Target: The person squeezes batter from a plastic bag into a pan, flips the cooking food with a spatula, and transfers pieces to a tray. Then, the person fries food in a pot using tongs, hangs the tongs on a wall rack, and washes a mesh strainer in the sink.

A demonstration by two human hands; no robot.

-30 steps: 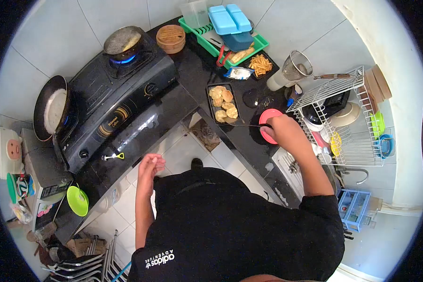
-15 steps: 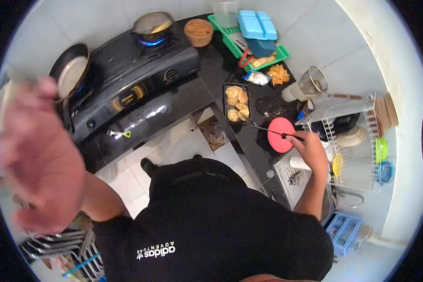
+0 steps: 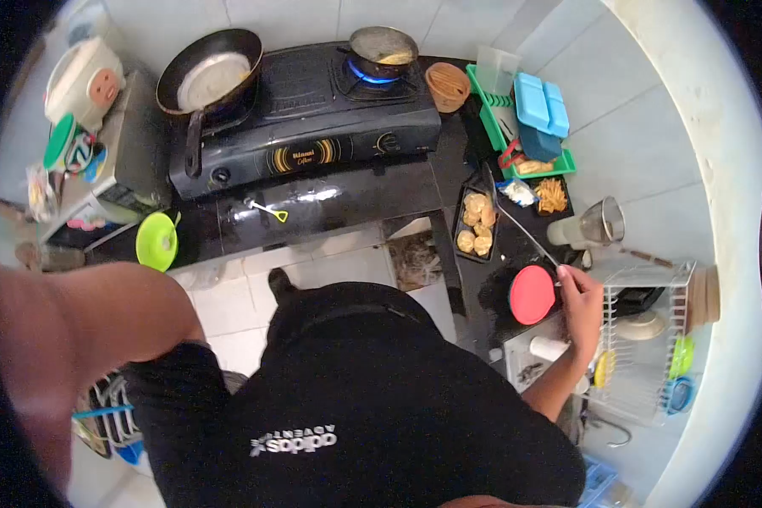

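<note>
My right hand (image 3: 581, 298) was clamped on the spatula (image 3: 529, 233), its tip near the fried patties (image 3: 477, 205), red lid (image 3: 531, 295) alongside. Left hand was off-frame, grip unknown.

Kitchen: two-burner gas stove (image 3: 313, 152), right burner (image 3: 371, 78) lit; long-handled frying pan (image 3: 216, 82); white wire dish rack (image 3: 643, 360); curved tap (image 3: 616, 433); black countertop (image 3: 356, 190).
</note>
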